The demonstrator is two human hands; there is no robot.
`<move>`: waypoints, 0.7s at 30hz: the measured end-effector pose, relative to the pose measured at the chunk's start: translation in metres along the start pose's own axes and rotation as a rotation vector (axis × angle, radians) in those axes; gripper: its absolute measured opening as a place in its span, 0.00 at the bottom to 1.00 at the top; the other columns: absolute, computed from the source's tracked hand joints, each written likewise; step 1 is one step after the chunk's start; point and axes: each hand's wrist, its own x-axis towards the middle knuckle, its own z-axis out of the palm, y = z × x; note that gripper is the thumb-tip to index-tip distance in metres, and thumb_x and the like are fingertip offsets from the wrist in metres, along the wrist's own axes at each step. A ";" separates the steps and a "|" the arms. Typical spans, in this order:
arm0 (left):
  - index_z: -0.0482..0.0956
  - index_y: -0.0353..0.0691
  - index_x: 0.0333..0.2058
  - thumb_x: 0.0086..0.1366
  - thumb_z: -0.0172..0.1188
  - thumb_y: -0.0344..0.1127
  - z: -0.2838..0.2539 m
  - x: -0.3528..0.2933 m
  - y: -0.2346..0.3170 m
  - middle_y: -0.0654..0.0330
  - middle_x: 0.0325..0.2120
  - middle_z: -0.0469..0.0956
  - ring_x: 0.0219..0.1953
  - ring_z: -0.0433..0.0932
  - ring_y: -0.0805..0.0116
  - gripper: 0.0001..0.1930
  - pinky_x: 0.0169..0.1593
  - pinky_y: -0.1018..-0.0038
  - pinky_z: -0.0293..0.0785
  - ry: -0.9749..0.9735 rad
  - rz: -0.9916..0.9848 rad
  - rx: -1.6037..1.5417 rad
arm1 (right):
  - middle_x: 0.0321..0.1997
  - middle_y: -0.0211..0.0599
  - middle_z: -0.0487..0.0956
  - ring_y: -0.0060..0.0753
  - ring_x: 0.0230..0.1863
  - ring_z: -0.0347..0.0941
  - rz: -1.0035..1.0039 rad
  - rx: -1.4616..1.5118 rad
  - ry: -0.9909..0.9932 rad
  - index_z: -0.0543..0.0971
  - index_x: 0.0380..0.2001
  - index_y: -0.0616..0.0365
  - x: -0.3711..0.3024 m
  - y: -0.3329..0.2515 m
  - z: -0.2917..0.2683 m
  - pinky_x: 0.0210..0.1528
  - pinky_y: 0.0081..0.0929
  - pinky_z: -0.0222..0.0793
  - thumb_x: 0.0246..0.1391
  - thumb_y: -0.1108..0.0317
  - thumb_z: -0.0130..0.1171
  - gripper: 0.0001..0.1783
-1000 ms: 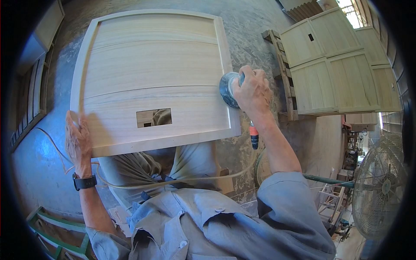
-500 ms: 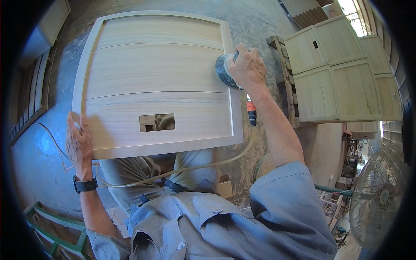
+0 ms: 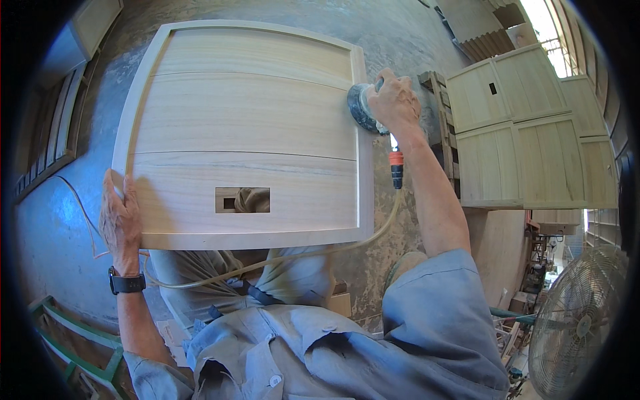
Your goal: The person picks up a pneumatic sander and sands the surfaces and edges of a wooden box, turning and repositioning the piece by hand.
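A pale wooden panel door [image 3: 240,120] with a raised frame and a small rectangular cutout lies in front of me, above my knees. My left hand [image 3: 121,217] is closed around its left edge near the lower corner, thumb on top. My right hand [image 3: 396,105] wraps around the top of a round air sander [image 3: 361,109]. The sander's disc rests at the right frame rail, partly overhanging the outer edge. Below it hangs an orange and black hose coupling [image 3: 397,167]. A yellowish air hose [image 3: 320,253] runs from there across my lap toward the left.
Several finished wooden cabinet doors [image 3: 520,127] stand at the right beside a wooden pallet [image 3: 440,113]. A large caged fan [image 3: 580,327] is at the lower right. A green metal frame [image 3: 83,343] sits at lower left, and slatted wood [image 3: 53,133] at the left edge.
The sander in my right hand has shifted slightly up along the right rail, away from me, and a little outward. My left hand keeps its place on the panel. The whole view has tilted slightly.
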 end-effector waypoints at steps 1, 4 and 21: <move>0.62 0.32 0.65 0.75 0.45 0.56 0.001 0.000 -0.001 0.40 0.58 0.72 0.58 0.73 0.43 0.33 0.59 0.57 0.70 0.003 -0.004 0.001 | 0.53 0.60 0.72 0.64 0.53 0.75 -0.005 0.002 0.001 0.75 0.54 0.53 0.004 0.001 0.001 0.56 0.48 0.72 0.58 0.54 0.55 0.24; 0.63 0.32 0.65 0.75 0.45 0.55 0.002 0.001 0.001 0.39 0.57 0.72 0.57 0.74 0.42 0.33 0.59 0.57 0.70 0.003 -0.018 -0.021 | 0.54 0.61 0.72 0.66 0.54 0.75 -0.006 0.013 0.014 0.75 0.54 0.52 0.014 0.005 0.003 0.57 0.50 0.70 0.58 0.53 0.54 0.24; 0.71 0.36 0.56 0.74 0.44 0.54 -0.015 -0.003 0.015 0.43 0.41 0.81 0.43 0.80 0.43 0.27 0.46 0.55 0.75 -0.008 -0.052 -0.060 | 0.45 0.52 0.72 0.59 0.45 0.73 -0.337 -0.004 0.034 0.77 0.45 0.52 -0.158 -0.006 -0.008 0.47 0.48 0.74 0.56 0.60 0.59 0.15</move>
